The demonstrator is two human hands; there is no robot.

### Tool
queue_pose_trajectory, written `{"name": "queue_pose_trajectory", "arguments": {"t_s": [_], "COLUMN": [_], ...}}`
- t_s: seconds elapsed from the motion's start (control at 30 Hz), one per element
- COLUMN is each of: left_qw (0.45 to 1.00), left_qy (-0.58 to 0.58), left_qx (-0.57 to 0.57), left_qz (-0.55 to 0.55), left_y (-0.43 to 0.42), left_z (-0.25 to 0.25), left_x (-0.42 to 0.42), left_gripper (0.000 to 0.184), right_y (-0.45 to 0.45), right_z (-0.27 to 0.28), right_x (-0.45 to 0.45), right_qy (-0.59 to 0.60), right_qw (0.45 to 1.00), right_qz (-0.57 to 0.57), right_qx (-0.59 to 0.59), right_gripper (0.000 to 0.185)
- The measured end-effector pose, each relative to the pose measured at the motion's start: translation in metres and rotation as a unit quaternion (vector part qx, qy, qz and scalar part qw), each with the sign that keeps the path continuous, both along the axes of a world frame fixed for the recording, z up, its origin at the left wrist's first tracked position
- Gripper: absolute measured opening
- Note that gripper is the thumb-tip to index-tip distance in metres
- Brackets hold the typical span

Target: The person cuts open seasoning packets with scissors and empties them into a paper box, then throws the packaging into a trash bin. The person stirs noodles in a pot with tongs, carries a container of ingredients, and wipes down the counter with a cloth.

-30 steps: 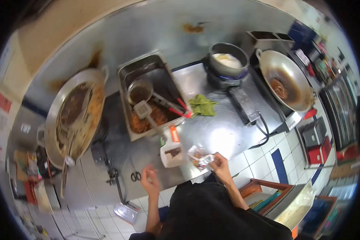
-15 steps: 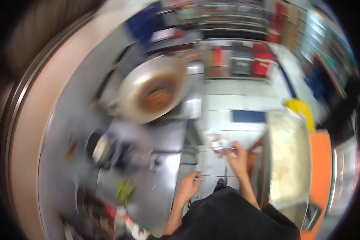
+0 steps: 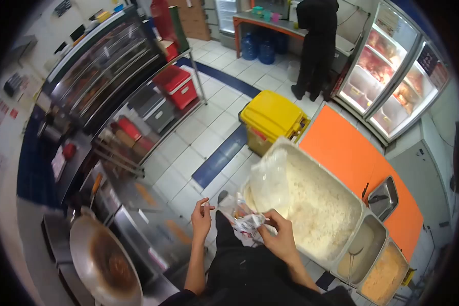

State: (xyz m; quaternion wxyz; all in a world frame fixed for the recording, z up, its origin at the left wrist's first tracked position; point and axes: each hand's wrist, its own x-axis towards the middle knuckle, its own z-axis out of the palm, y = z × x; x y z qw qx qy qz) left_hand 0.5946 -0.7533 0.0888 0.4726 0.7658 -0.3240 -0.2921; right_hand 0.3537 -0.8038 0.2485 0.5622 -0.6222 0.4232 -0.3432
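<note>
My right hand (image 3: 280,237) is closed on the rim of a crumpled plastic packet (image 3: 244,217), silvery white with red print, hanging before my body. What is inside it cannot be made out. To the left of the packet, apart from it, my left hand (image 3: 201,222) is raised with fingers loosely bent and nothing visible in them. Just right of the packet is a large metal tray (image 3: 336,260) of pale flour-like powder, with a clear plastic bag (image 3: 270,178) lying over its left side.
Beside the tray are a bin of pale liquid (image 3: 370,239) with a ladle and a bin of orange crumbs (image 3: 385,275). A yellow lidded bin (image 3: 275,115) stands ahead. A wok (image 3: 104,260) of brown oil sits lower left. A person in black (image 3: 316,46) stands at the back.
The view has swung right from the wok and steel counter to the powder tray, fridge and yellow bin. The packet stays in my right hand, now nearer my left hand.
</note>
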Motion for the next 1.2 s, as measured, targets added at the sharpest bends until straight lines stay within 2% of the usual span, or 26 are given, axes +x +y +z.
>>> {"name": "queue_pose_trajectory", "arguments": {"t_s": [0.03,0.1,0.17,0.2,0.3,0.37,0.4,0.43,0.47,0.5,0.53,0.57,0.63,0.67,0.7,0.77,0.8,0.83,0.87,0.9,0.93,1.0,1.07,1.1,1.17,1.2], "left_qw": [0.999,0.998,0.990,0.985,0.978,0.972,0.969,0.969,0.959,0.939,0.942,0.942,0.943,0.948,0.945,0.936,0.948,0.947,0.946,0.942,0.944,0.945,0.923,0.920,0.895,0.876], "left_qy": [0.042,0.034,0.105,0.088,0.106,0.110,0.121,0.034,-0.050,-0.013,-0.028,-0.043,0.005,-0.072,-0.070,0.148,0.171,0.165,0.205,0.245,0.233,0.266,0.233,0.241,0.290,0.307], "left_qx": [-0.007,-0.030,-0.034,-0.094,0.002,0.067,0.066,0.038,0.005,0.099,0.052,0.007,0.045,0.045,0.051,0.183,0.154,0.160,0.134,0.108,0.117,0.080,0.176,0.150,0.089,0.039], "left_qz": [-0.004,-0.051,-0.092,-0.112,-0.178,-0.195,-0.205,-0.244,-0.279,-0.330,-0.331,-0.332,-0.330,-0.307,-0.316,-0.261,-0.222,-0.224,-0.213,-0.201,-0.203,-0.174,-0.252,-0.272,-0.326,-0.369], "left_y": [-0.038,-0.114,-0.212,-0.260,-0.394,-0.483,-0.524,-0.565,-0.606,-0.644,-0.682,-0.715,-0.753,-0.770,-0.776,-0.780,-0.789,-0.792,-0.796,-0.800,-0.803,-0.832,-0.828,-0.823,-0.809,-0.797], "left_z": [-0.006,-0.056,-0.093,-0.132,-0.195,-0.223,-0.247,-0.273,-0.291,-0.287,-0.328,-0.371,-0.374,-0.395,-0.387,-0.344,-0.380,-0.381,-0.375,-0.366,-0.351,-0.398,-0.263,-0.228,-0.164,-0.137], "left_x": [0.023,0.065,0.099,0.113,0.144,0.145,0.146,0.144,0.137,0.134,0.128,0.116,0.103,0.094,0.086,0.079,0.074,0.075,0.073,0.071,0.069,0.065,0.059,0.054,0.038,0.025], "left_gripper": [0.021,0.026,0.023,0.021,0.022,0.031,0.031,0.038,0.047,0.065,0.073,0.081,0.091,0.091,0.091,0.091,0.090,0.090,0.089,0.089,0.086,0.078,0.065,0.060,0.052,0.053], "right_y": [-0.016,-0.051,-0.091,-0.110,-0.159,-0.186,-0.200,-0.211,-0.220,-0.226,-0.225,-0.237,-0.244,-0.247,-0.255,-0.273,-0.287,-0.297,-0.283,-0.287,-0.292,-0.304,-0.311,-0.316,-0.325,-0.342], "right_z": [-0.006,-0.026,-0.041,-0.051,-0.081,-0.099,-0.109,-0.118,-0.126,-0.138,-0.168,-0.182,-0.225,-0.242,-0.251,-0.269,-0.282,-0.300,-0.343,-0.356,-0.363,-0.381,-0.391,-0.396,-0.424,-0.421], "right_x": [0.012,0.039,0.077,0.094,0.138,0.165,0.179,0.190,0.193,0.194,0.204,0.214,0.215,0.219,0.225,0.242,0.248,0.251,0.247,0.253,0.255,0.249,0.254,0.255,0.252,0.254], "right_qy": [0.010,0.014,0.016,-0.013,-0.029,-0.043,-0.044,-0.046,0.085,0.213,0.211,0.119,0.221,0.224,0.256,0.283,0.197,0.109,0.140,0.134,0.142,0.164,0.183,0.191,0.149,0.161], "right_qw": [0.998,0.992,0.977,0.970,0.943,0.928,0.916,0.902,0.896,0.870,0.871,0.866,0.867,0.861,0.846,0.828,0.838,0.840,0.846,0.845,0.845,0.847,0.845,0.842,0.831,0.828], "right_qz": [-0.056,-0.120,-0.204,-0.231,-0.309,-0.348,-0.375,-0.401,-0.384,-0.361,-0.421,-0.455,-0.421,-0.430,-0.430,-0.431,-0.470,-0.505,-0.487,-0.487,-0.487,-0.483,-0.489,-0.495,-0.507,-0.512], "right_qx": [0.012,0.033,0.056,0.068,0.118,0.123,0.139,0.152,0.207,0.259,0.138,0.168,0.148,0.156,0.183,0.219,0.194,0.166,0.167,0.175,0.170,0.149,0.117,0.091,0.176,0.159], "right_gripper": [0.012,0.011,0.013,0.016,0.016,0.015,0.014,0.013,0.031,0.051,0.051,0.047,0.044,0.044,0.045,0.046,0.028,0.012,0.016,0.016,0.013,0.009,0.007,0.007,0.006,0.007]}}
